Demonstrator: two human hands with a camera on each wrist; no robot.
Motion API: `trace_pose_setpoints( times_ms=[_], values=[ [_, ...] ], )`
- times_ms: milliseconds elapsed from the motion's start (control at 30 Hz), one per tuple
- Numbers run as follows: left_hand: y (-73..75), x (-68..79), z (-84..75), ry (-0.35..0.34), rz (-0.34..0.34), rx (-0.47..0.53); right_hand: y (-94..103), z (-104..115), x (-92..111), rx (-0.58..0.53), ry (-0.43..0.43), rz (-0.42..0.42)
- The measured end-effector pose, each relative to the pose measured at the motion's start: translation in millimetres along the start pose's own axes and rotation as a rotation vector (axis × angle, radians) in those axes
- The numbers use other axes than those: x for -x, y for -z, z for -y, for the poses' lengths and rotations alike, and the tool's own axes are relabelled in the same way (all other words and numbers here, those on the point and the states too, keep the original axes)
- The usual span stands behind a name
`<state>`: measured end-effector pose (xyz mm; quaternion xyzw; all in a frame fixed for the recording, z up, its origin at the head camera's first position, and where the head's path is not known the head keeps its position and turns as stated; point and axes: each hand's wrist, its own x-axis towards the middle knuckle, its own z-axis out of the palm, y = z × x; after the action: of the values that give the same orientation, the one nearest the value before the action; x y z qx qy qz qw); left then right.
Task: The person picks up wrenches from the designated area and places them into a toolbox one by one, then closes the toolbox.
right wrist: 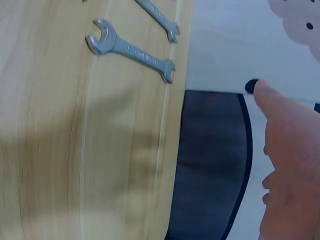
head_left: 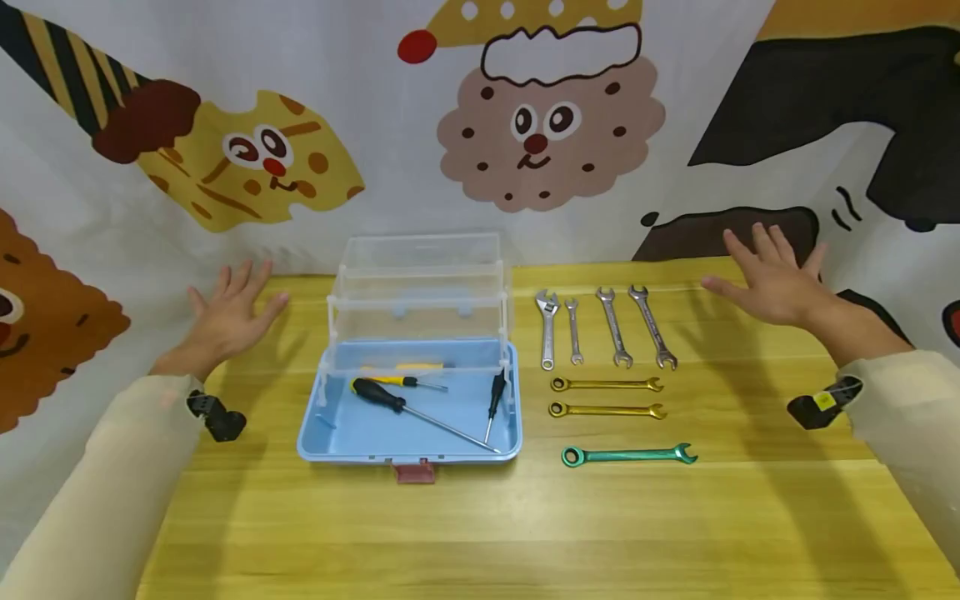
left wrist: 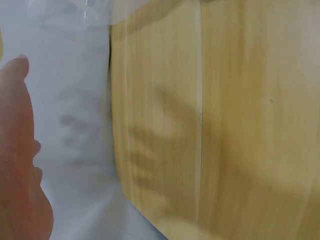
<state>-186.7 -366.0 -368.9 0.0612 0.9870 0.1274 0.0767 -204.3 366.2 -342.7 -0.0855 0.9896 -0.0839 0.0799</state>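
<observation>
My left hand (head_left: 231, 315) is held with fingers spread near the table's back left corner, holding nothing. On the other side my right hand (head_left: 780, 282) also has its fingers spread, to the right of the silver wrenches. A blue toolbox (head_left: 420, 417) with its clear lid raised stands left of centre. Inside lie a black-handled long screwdriver (head_left: 382, 394), a yellow-and-black screwdriver (head_left: 397, 381) and a small black screwdriver (head_left: 496, 400). To its right are an adjustable wrench (head_left: 548, 329), several silver open-end wrenches (head_left: 615, 327), two gold wrenches (head_left: 607, 385) and a green wrench (head_left: 630, 456).
The wooden table (head_left: 465, 550) ends at the back against a white curtain (head_left: 397, 125) with cartoon prints. The toolbox's pink latch (head_left: 414, 473) hangs at its front. A dark wrist camera (head_left: 217, 417) sits at the left cuff, another camera (head_left: 823, 403) at the right.
</observation>
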Motion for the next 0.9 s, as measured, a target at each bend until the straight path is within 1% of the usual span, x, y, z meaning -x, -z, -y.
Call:
trace_pose_setpoints(
  times_ms=[200,333,367,567,633,700,800,900],
  values=[
    [2.5,13.4,-4.8,-0.010,0.031,0.001,-4.0,12,3,-0.007,0.021,-0.012],
    [1.0,24.5,-12.1,-0.028,0.025,0.014,-5.8,22,4,-0.006,0.038,-0.008],
    [0.3,27.6,-14.4,-0.033,0.033,0.020,-6.2,25,4,-0.008,0.045,-0.002],
    [-4.7,49.3,-26.4,-0.101,0.041,0.049,-6.9,48,5,-0.011,0.086,0.048],
    [-4.7,57.1,-31.1,-0.126,0.046,0.103,-7.3,53,4,-0.003,0.097,0.050],
    [-3.8,64.0,-37.2,-0.139,0.070,0.163,-8.5,56,4,0.003,0.108,0.047],
    [-3.2,73.2,-47.8,-0.137,0.120,0.260,-12.6,57,2,-0.009,0.114,0.041],
    [-6.0,80.1,-57.1,-0.117,0.173,0.324,-19.2,59,0,-0.046,0.105,0.045]
  ],
)
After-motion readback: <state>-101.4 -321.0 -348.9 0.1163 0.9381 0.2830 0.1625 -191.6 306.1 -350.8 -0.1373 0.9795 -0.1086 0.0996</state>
